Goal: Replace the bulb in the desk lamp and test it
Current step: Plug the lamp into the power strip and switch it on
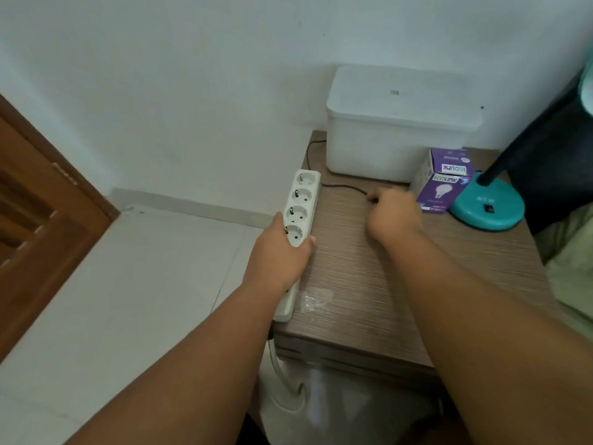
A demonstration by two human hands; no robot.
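A white power strip (303, 200) with several sockets lies along the left edge of the brown wooden table (417, 271). My left hand (279, 255) grips its near part. My right hand (394, 210) is closed around the dark plug end of the lamp's thin black cord (343, 186), which runs across the tabletop. The teal desk lamp base (487, 205) with a black stem stands at the right. A purple bulb box (444, 181) stands just left of it. The lamp head is out of view.
A white lidded box (401, 123) sits at the back of the table against the wall. A scrap of clear plastic (316, 300) lies near the strip. The strip's white cable (288, 380) hangs off the front. A wooden door (41, 226) is at the left.
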